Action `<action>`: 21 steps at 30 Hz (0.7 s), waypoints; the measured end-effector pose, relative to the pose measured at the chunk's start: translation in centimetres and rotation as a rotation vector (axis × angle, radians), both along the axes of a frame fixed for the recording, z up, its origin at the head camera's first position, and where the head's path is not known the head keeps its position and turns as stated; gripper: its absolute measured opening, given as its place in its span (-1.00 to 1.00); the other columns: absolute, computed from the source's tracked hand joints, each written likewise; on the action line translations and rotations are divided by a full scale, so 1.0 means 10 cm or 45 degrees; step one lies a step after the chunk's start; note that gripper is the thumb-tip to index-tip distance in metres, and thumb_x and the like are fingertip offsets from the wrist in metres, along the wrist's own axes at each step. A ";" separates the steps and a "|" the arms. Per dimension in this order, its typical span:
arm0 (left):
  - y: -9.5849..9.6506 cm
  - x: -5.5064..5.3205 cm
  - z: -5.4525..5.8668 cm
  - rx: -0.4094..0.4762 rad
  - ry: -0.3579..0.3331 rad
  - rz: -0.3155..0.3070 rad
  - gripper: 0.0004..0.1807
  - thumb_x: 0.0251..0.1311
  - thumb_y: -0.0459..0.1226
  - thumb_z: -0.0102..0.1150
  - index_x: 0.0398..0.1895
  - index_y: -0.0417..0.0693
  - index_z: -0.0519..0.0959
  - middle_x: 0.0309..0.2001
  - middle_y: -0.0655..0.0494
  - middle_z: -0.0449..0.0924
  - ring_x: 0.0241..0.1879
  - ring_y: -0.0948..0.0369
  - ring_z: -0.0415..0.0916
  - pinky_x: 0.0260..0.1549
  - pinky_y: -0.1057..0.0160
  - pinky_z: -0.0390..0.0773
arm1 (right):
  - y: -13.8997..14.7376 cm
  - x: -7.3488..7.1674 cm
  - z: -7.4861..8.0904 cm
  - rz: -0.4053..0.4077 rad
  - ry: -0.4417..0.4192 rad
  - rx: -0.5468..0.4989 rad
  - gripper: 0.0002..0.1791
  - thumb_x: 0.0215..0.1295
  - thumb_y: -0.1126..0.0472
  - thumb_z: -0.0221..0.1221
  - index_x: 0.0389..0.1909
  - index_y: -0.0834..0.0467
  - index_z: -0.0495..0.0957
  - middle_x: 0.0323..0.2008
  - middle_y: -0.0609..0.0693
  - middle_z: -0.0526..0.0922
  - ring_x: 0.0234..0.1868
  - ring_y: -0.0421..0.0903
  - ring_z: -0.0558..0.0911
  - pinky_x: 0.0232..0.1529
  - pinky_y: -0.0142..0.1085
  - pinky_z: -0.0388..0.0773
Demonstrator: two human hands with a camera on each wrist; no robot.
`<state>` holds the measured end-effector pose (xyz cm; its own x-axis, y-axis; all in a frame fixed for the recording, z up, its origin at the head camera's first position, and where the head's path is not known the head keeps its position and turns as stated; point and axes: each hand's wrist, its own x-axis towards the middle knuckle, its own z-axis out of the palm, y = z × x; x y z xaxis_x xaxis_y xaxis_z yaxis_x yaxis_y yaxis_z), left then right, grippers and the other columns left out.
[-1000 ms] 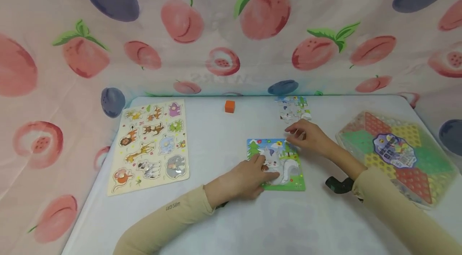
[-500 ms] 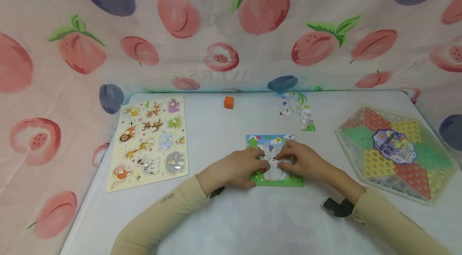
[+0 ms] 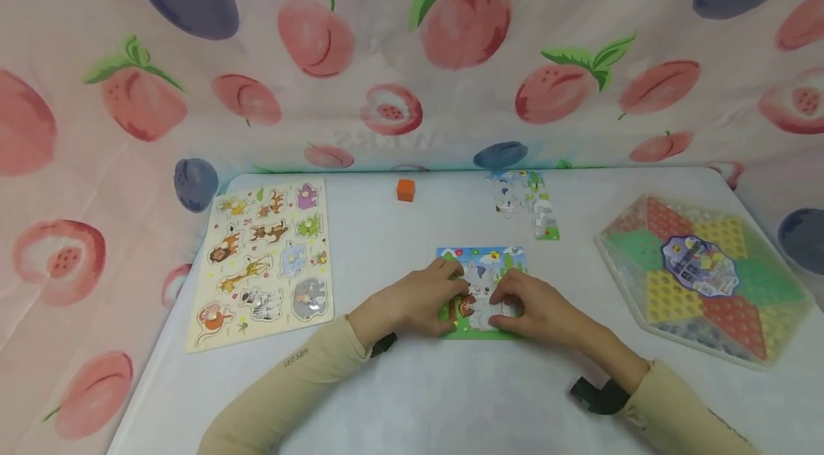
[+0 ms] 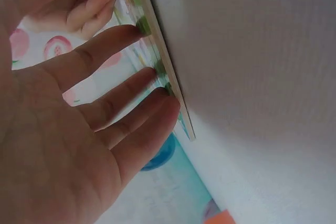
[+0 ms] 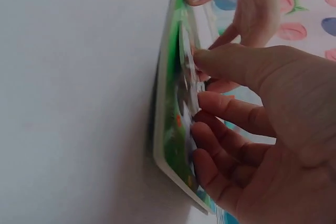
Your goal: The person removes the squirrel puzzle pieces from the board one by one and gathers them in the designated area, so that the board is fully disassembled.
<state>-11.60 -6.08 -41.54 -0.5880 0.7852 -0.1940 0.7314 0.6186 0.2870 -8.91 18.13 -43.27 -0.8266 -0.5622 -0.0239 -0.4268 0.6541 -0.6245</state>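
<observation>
A puzzle board (image 3: 479,334) with a grey-and-white squirrel among trees lies flat in the middle of the table in the head view. My left hand (image 3: 418,301) rests its fingertips on the board's left side, and the left wrist view shows those fingers (image 4: 121,93) fairly straight. On the right half of the board is my right hand (image 3: 541,312). Between its thumb and finger it pinches a thin puzzle piece (image 5: 185,51), slightly raised off the board in the right wrist view. Farther back, several puzzle pieces (image 3: 505,195) are laid out as part of the same picture.
At the left lies an animal peg puzzle (image 3: 260,269). A small orange cube (image 3: 405,190) stands at the back. A hexagonal game box (image 3: 702,276) with coloured sections is at the right. Fruit-printed cloth (image 3: 386,47) hangs behind the table.
My right hand has come from near the back pieces down onto the right half of the board, uncovering a grey-and-green part of the back group. The left hand has shifted slightly left.
</observation>
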 end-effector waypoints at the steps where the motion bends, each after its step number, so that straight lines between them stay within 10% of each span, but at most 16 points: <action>1: 0.00 0.01 -0.01 0.000 -0.003 0.011 -0.52 0.11 -0.07 0.37 0.10 0.02 0.56 0.24 0.08 0.34 0.19 0.16 0.25 -0.05 0.31 0.50 | 0.00 0.00 0.00 0.004 -0.010 -0.005 -0.73 0.11 0.04 0.43 -0.27 0.07 0.60 -0.33 -0.15 0.46 -0.35 -0.21 0.42 -0.34 -0.37 0.42; 21: -0.01 0.01 -0.02 0.047 0.076 -0.003 -0.60 0.11 -0.11 0.33 0.05 0.07 0.59 0.16 0.08 0.40 0.10 0.14 0.30 -0.14 0.29 0.54 | 0.01 -0.02 0.08 0.099 -0.101 -0.019 -0.53 -0.04 0.24 0.51 -0.05 0.13 0.62 -0.25 -0.16 0.48 -0.26 -0.21 0.46 -0.24 -0.35 0.50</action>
